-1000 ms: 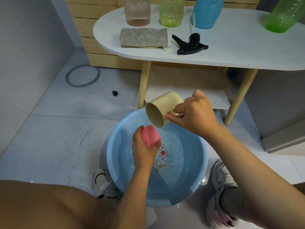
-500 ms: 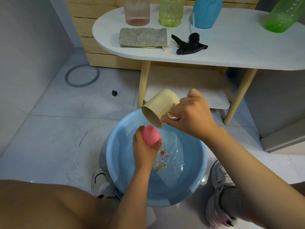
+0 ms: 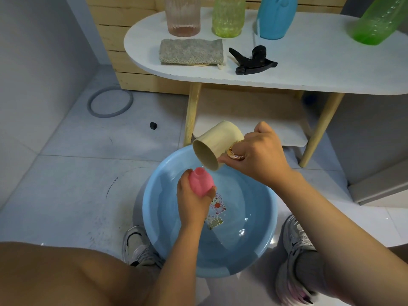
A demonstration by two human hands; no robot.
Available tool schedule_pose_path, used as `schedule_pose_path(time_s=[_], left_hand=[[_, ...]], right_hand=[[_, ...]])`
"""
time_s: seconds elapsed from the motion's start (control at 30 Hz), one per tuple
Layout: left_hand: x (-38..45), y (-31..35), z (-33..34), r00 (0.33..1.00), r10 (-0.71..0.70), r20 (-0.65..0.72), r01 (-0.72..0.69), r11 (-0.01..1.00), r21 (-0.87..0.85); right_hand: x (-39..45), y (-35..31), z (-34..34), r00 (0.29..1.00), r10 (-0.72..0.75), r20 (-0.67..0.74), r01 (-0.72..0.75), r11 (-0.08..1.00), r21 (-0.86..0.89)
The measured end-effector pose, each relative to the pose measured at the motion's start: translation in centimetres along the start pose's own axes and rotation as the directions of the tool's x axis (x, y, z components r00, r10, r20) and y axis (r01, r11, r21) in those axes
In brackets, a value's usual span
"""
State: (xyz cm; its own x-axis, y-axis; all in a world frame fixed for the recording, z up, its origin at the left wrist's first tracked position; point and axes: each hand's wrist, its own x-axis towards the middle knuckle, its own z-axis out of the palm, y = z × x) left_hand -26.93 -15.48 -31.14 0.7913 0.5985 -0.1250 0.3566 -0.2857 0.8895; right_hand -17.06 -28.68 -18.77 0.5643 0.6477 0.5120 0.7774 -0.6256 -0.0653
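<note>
My left hand grips a small pink bottle over a blue basin of water on the floor; the bottle's open neck points up and away. My right hand holds a cream plastic cup by its handle, tipped steeply with its mouth down-left. The cup's lower rim sits just above the pink bottle's neck, and a thin trickle of water runs between them. A cartoon sticker shows on the basin's bottom.
A white oval table behind the basin carries a grey cloth, a black spray nozzle and several coloured bottles. A grey ring and a small black cap lie on the tiled floor. My shoes flank the basin.
The pink bottle has tilted so that its open neck now shows under the cup's rim. The cup has stayed tipped in nearly the same place.
</note>
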Motion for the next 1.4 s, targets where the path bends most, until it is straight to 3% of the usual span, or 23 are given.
schedule_pose_path(time_s=[0.17,0.27,0.33,0.53,0.63,0.73,0.83,0.9,1.0,1.07,1.17,1.27,1.4], left_hand=[[-0.1,-0.4,0.0,0.999,-0.024,-0.033,0.022,0.999,-0.049],[-0.1,-0.8,-0.2,0.997,-0.059,-0.045,0.055,0.995,-0.077],[0.1,-1.1,-0.4,0.995,-0.075,-0.063,0.070,0.995,-0.078],[0.8,-1.7,-1.1,0.987,-0.156,-0.021,0.156,0.987,-0.023],[1.1,-1.7,-1.5,0.985,-0.169,-0.028,0.170,0.986,0.002],[1.1,-1.9,-1.8,0.986,-0.160,-0.041,0.161,0.987,0.002],[1.2,-2.0,-1.9,0.989,-0.134,-0.067,0.134,0.991,0.005],[1.3,-2.1,-2.1,0.992,-0.097,-0.085,0.098,0.995,0.008],[1.4,-2.2,-2.3,0.990,-0.099,-0.101,0.100,0.995,-0.004],[1.4,-2.3,-2.3,0.988,-0.110,-0.113,0.109,0.994,-0.010],[1.3,-2.4,-2.3,0.986,-0.097,-0.135,0.098,0.995,0.005],[1.2,-2.3,-2.2,0.988,-0.081,-0.133,0.086,0.996,0.030],[0.9,-2.0,-1.8,0.991,-0.068,-0.113,0.074,0.996,0.044]], right_hand=[[-1.6,1.2,2.4,0.977,0.211,0.028,-0.211,0.978,-0.009],[-3.4,2.0,5.3,0.870,0.439,0.224,-0.439,0.897,-0.053],[-5.2,2.2,7.5,0.794,0.500,0.345,-0.495,0.862,-0.109],[-9.2,1.6,12.0,0.722,0.453,0.523,-0.322,0.889,-0.326],[-10.3,1.4,12.9,0.650,0.444,0.617,-0.269,0.894,-0.359],[-10.2,0.1,13.4,0.591,0.352,0.726,-0.101,0.925,-0.367],[-9.8,-1.1,13.8,0.641,0.239,0.729,-0.024,0.956,-0.293],[-10.4,-1.8,14.3,0.617,0.219,0.756,-0.027,0.966,-0.258],[-10.9,-1.8,14.7,0.560,0.307,0.769,-0.206,0.951,-0.229],[-10.7,-1.1,14.3,0.548,0.404,0.732,-0.432,0.887,-0.165],[-10.3,0.5,13.1,0.450,0.549,0.705,-0.782,0.623,0.014],[-9.7,1.7,11.6,0.388,0.594,0.705,-0.898,0.418,0.141],[-8.7,2.6,9.4,0.407,0.624,0.667,-0.913,0.262,0.312]])
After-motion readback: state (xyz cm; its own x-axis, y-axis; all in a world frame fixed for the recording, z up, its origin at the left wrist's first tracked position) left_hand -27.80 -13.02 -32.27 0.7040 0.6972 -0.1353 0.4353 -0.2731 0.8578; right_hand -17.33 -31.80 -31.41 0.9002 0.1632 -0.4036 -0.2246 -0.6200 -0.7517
